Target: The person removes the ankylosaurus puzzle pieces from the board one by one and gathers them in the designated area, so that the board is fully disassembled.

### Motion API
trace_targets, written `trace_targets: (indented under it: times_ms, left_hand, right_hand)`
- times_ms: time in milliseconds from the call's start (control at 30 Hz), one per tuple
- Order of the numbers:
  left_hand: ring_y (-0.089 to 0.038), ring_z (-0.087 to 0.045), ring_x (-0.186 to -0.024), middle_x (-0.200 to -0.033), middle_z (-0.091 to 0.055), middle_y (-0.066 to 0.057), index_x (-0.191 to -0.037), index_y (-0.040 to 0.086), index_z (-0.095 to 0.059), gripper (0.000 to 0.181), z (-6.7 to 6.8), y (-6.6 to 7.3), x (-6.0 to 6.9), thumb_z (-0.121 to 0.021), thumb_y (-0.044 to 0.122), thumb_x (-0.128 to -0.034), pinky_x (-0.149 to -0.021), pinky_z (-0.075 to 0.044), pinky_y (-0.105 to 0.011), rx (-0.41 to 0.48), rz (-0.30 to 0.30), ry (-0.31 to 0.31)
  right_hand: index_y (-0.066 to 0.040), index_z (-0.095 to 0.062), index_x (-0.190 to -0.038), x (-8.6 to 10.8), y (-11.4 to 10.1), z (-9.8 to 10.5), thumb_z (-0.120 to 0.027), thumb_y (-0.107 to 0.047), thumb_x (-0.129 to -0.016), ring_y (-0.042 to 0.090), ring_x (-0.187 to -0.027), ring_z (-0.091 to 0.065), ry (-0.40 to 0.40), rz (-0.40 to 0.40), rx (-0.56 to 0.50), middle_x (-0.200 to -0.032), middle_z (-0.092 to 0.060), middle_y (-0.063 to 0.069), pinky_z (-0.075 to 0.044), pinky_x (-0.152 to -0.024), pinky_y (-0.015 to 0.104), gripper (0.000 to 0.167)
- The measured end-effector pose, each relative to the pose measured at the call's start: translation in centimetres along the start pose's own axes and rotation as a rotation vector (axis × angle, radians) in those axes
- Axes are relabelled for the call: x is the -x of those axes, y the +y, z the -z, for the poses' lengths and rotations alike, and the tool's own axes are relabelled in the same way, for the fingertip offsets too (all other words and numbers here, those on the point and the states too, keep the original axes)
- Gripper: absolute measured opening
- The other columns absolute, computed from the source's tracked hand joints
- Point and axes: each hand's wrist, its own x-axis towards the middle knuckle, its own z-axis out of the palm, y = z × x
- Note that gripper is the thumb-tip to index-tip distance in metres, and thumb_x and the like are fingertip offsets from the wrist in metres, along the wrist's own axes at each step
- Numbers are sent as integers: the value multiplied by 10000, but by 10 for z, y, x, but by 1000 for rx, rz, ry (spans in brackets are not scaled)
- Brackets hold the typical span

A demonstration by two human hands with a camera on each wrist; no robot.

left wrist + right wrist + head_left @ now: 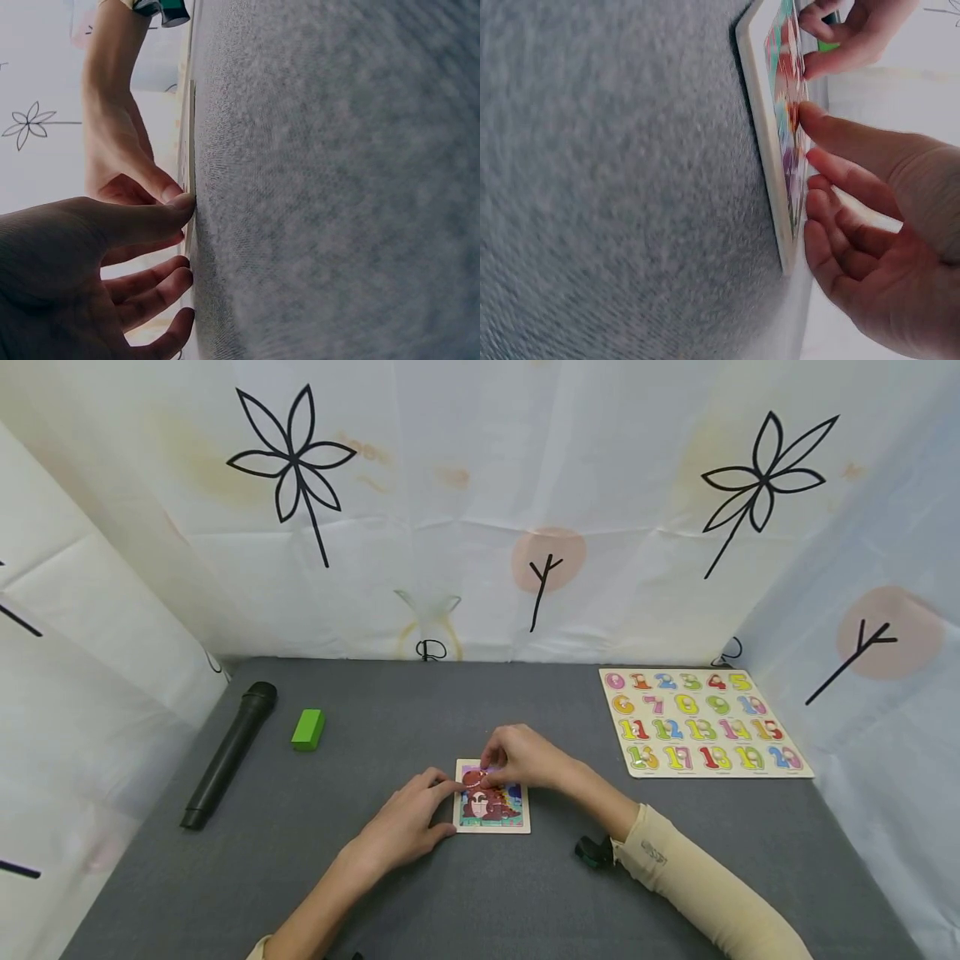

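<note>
I see left hand [405, 820] relaxed, fingers parted, touching left edge of picture puzzle [491, 814], lower centre of frame. Right hand [527, 758]: thumb and finger bent onto it; can't tell if pinching. Number board [701, 734] mid-right.

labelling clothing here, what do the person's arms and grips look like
The right sleeve is pale yellow with a small grey marking near its end, beside which a dark device with some green juts out. Only a pale yellow edge of the left sleeve shows. The left grip and right grip wear no gloves.
</note>
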Motion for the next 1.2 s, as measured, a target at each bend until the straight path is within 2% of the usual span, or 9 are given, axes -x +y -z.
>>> trace_targets:
  times_ms: [100, 233, 367, 567, 700, 900, 1200]
  left_hand:
    - [-272, -645, -1224, -1345, -647, -104, -1405, 78, -698, 521, 0, 0, 0, -879, 142, -921, -970, -570, -560, 0, -4, 2]
    - [-272, -644, -1220, -1340, -646, -109, -1401, 64, -696, 534, 0, 1, 0, -889, 136, -909, -969, -570, -561, 4, -8, 3]
    - [-272, -645, -1224, -1340, -645, -109, -1396, 57, -697, 531, 0, 1, 0, -890, 136, -908, -982, -568, -555, 2, -1, -2]
    - [-272, -654, -1231, -1340, -651, -104, -1393, 50, -695, 519, 0, 0, 0, -882, 128, -915, -1007, -567, -532, 3, -16, 11]
    - [-263, -657, -1210, -1323, -657, -104, -1383, 34, -693, 519, 0, -1, -1, -886, 125, -910, -1037, -560, -503, 1, -15, 24]
    - [-255, -658, -1184, -1305, -663, -104, -1368, 16, -683, 529, -2, -3, -1, -897, 137, -900, -1033, -562, -488, -14, -19, 42]
    - [-233, -655, -1160, -1285, -657, -96, -1336, 10, -693, 489, -2, -3, 1, -890, 98, -897, -1010, -565, -475, 11, -53, 52]
  right_hand:
    - [-97, -843, -930, 1, -4, 0, -911, -243, -893, 5, -708, -592, 9, -26, 52, -827, -771, -10, -497, -654, 176, 165]
    - [-103, -849, -934, 2, -7, 1, -924, -279, -882, -18, -703, -607, 0, -50, 86, -825, -786, -24, -510, -657, 174, 198]
    - [-99, -846, -963, 4, -9, 2, -926, -274, -882, -4, -712, -640, -22, -39, 71, -835, -794, -18, -522, -666, 181, 209]
    - [-72, -847, -1081, 7, -8, 1, -921, -257, -887, 100, -848, -728, 4, 16, 51, -977, -823, 34, -557, -752, 201, 279]
    - [-73, -850, -1120, 6, -5, 0, -909, -228, -899, 118, -900, -747, -7, 41, 9, -1040, -817, 47, -568, -775, 202, 276]
    - [-77, -859, -1124, 0, -4, -1, -897, -191, -906, 128, -882, -727, -43, 38, -15, -1026, -804, 51, -527, -736, 172, 249]
    - [-71, -853, -1138, -1, -8, -5, -875, -193, -929, 177, -908, -717, -13, 46, -4, -1032, -788, 66, -530, -753, 185, 243]
